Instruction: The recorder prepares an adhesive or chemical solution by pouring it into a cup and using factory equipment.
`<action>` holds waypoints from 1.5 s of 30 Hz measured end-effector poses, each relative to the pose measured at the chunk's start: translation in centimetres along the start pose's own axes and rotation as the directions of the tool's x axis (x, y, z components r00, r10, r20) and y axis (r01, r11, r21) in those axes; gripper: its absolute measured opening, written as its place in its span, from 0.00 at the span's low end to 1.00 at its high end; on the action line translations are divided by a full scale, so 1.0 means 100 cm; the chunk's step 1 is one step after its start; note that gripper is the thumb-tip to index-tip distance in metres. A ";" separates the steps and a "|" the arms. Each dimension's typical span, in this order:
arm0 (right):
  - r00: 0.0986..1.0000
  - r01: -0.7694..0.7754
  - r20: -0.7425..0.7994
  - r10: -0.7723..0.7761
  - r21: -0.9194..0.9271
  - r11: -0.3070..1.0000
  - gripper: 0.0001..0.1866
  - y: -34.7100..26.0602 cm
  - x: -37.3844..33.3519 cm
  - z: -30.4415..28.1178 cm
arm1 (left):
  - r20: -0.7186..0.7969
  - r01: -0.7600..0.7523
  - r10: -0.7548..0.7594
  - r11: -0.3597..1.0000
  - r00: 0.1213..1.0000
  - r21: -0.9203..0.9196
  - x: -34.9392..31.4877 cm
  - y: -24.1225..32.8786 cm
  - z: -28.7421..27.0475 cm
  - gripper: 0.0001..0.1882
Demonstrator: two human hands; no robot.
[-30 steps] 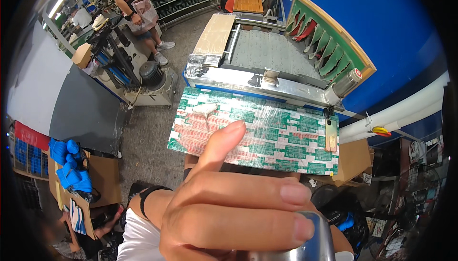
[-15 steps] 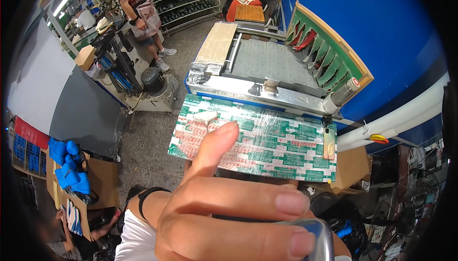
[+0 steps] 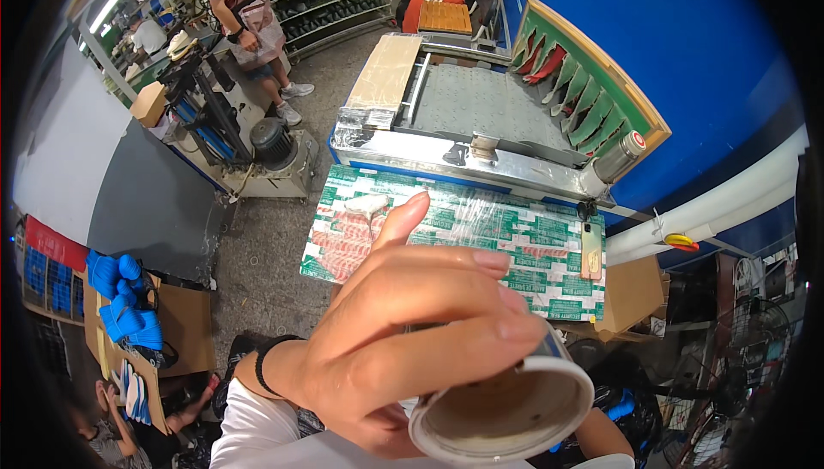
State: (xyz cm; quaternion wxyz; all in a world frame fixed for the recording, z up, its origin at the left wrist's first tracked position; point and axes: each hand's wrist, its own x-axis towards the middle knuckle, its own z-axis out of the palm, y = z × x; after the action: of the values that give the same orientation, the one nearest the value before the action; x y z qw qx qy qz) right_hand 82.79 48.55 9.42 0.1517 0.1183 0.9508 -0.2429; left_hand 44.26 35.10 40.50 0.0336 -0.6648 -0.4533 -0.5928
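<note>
My left hand point(image 3: 403, 323), a dark band on its wrist, is closed around a round, hollow cup point(image 3: 506, 422) raised close in front of me. The cup is tilted so that its white rim and pale, smudged inside face me. One finger points up, away from the cup, while the others curl over its side. Of my right arm point(image 3: 602, 437) only a piece of forearm shows at the lower right; its hand is hidden behind the cup. Beyond my left hand lies a tabletop point(image 3: 549, 289) covered in green-and-white printed tape, with a crumpled white piece point(image 3: 367, 204) on it.
A phone point(image 3: 591, 251) rests at the tabletop's right end. Behind stands a machine with a grey bed point(image 3: 481, 108) and hanging green strips point(image 3: 592, 121). Blue bundles point(image 3: 129, 319) are at the left. A person in an apron point(image 3: 253, 18) stands far left; others sit farther off.
The cup has come up into view and tipped, so its open mouth now shows. My left hand has turned and drawn back slightly, its fingers curling more.
</note>
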 end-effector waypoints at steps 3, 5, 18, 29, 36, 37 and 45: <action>1.000 -0.009 0.010 0.009 -0.012 1.000 0.52 0.001 -0.001 0.003 | 0.093 0.210 -0.210 0.978 0.973 0.003 0.002 0.005 -0.006 0.21; 1.000 0.010 -0.006 -0.010 0.002 1.000 0.53 0.002 -0.001 0.001 | 0.224 0.182 -0.164 0.981 0.961 -0.062 0.004 0.000 -0.014 0.32; 0.997 -0.023 -0.059 0.040 0.268 0.963 0.54 0.022 0.003 0.032 | 0.245 0.182 -0.161 0.981 0.956 -0.066 -0.025 -0.020 -0.002 0.45; 0.999 -0.029 -0.038 0.036 0.177 0.984 0.54 0.017 0.003 0.025 | 0.157 0.183 -0.155 0.966 0.975 -0.182 -0.025 -0.022 0.003 0.43; 0.999 -0.043 0.005 0.043 0.188 0.981 0.55 0.026 -0.001 0.037 | 0.139 0.167 -0.144 0.970 0.980 -0.175 -0.026 -0.021 0.005 0.43; 0.999 -0.041 0.005 0.041 0.188 0.981 0.55 0.020 0.000 0.030 | 0.174 0.174 -0.151 0.977 0.973 -0.126 -0.026 -0.020 0.004 0.43; 0.989 -0.007 -0.143 0.038 0.210 0.978 0.55 0.006 -0.002 0.013 | 0.246 0.175 -0.145 0.979 0.958 -0.105 -0.022 -0.021 -0.001 0.42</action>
State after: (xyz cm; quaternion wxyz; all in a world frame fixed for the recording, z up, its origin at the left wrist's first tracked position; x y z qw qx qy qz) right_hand 83.40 48.40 8.16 0.0710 0.1619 0.9271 -0.3304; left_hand 43.07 35.02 37.67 -0.1109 -0.6926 -0.4684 -0.5373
